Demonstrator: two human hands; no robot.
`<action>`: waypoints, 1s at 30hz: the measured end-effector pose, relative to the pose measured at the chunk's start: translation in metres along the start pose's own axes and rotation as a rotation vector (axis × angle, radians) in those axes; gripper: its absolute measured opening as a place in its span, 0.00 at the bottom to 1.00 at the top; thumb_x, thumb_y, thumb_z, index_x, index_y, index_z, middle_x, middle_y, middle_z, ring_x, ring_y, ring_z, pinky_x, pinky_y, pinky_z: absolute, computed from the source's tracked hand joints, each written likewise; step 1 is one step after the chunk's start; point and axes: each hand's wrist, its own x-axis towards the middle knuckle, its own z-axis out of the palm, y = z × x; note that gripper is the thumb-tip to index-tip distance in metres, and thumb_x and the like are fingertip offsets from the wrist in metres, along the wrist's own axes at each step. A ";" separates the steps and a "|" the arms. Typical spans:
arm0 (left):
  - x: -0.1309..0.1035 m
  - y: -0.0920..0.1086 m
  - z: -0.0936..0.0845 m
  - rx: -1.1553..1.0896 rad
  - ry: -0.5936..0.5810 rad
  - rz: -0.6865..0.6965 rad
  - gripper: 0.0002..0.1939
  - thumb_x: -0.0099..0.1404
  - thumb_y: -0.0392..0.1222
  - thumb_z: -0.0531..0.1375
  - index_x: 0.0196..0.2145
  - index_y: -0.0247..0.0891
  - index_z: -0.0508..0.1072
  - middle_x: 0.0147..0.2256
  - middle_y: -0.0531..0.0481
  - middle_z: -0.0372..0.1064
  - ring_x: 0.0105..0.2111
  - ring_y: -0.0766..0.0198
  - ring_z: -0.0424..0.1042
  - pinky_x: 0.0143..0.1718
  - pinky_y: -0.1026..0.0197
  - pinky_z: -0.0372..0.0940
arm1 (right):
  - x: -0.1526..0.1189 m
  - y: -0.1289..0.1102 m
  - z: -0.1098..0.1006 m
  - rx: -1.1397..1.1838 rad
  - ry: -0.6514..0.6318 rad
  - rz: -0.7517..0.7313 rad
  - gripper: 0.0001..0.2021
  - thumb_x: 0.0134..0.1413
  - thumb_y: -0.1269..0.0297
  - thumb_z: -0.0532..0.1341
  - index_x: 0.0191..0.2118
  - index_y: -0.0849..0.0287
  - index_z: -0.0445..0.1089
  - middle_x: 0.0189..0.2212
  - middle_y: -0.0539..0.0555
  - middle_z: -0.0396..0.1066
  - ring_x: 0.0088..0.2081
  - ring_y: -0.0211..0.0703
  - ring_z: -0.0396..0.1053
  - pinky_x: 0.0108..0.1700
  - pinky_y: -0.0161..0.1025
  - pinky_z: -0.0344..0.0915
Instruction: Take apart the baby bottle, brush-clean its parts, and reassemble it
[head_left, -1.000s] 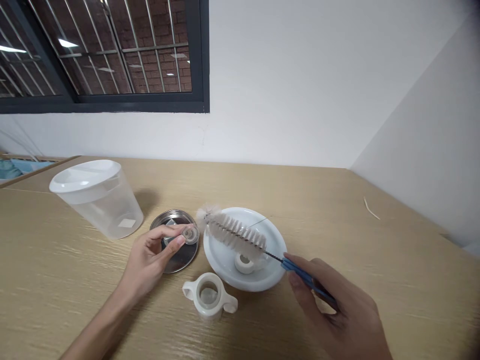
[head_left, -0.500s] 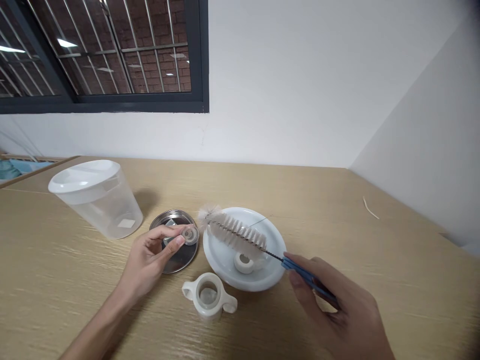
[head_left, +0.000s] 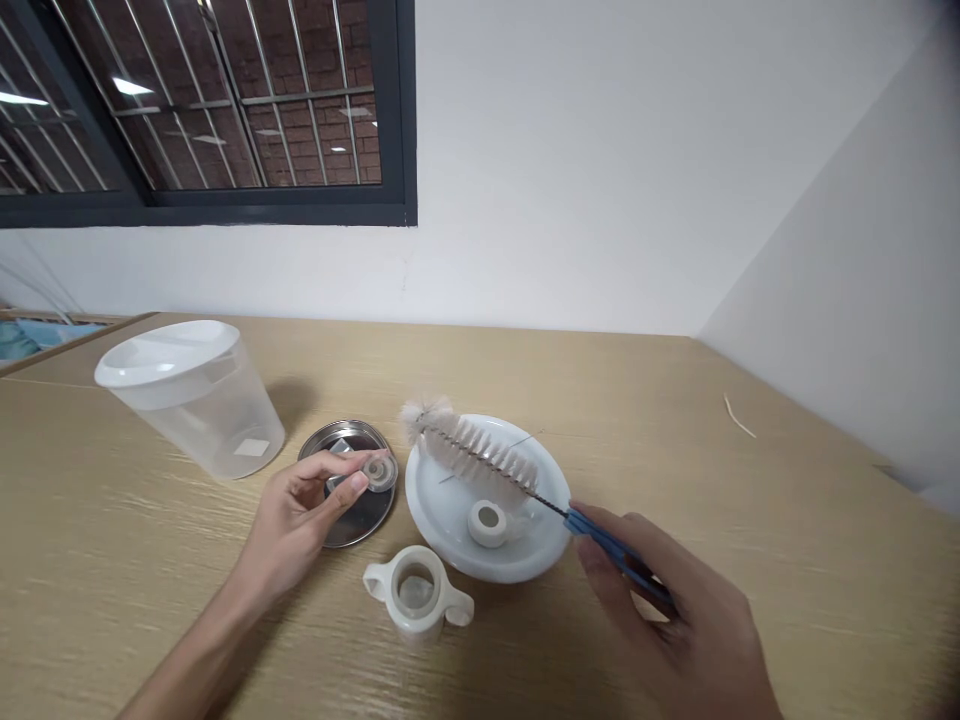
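Between thumb and fingers, my left hand [head_left: 304,510] pinches a small clear round part [head_left: 380,471] over the edge of a metal dish [head_left: 364,515]. My right hand [head_left: 675,590] grips the blue handle of a bristle brush [head_left: 476,458], whose white bristles lie over a white bowl [head_left: 439,520] and point to the left. Inside the bowl is a white ring [head_left: 487,524]. A two-handled white cup [head_left: 418,600], open at the top, stands in front of the bowl and the dish.
A clear plastic pitcher [head_left: 202,400] with a white lid stands at the left on the wooden table [head_left: 615,400]. Toward the right lies a thin pale strip [head_left: 739,416]. Behind the table are a wall and a barred window.
The brush has shifted slightly up and to the right, showing more of the white ring in the bowl. My left hand has stayed nearly still.
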 end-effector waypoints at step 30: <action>0.001 -0.003 -0.001 -0.051 0.003 -0.015 0.10 0.59 0.46 0.73 0.32 0.39 0.81 0.44 0.40 0.83 0.50 0.51 0.81 0.56 0.53 0.72 | -0.001 0.002 0.002 -0.017 0.011 -0.058 0.13 0.64 0.68 0.62 0.53 0.54 0.73 0.31 0.49 0.74 0.26 0.34 0.72 0.28 0.27 0.73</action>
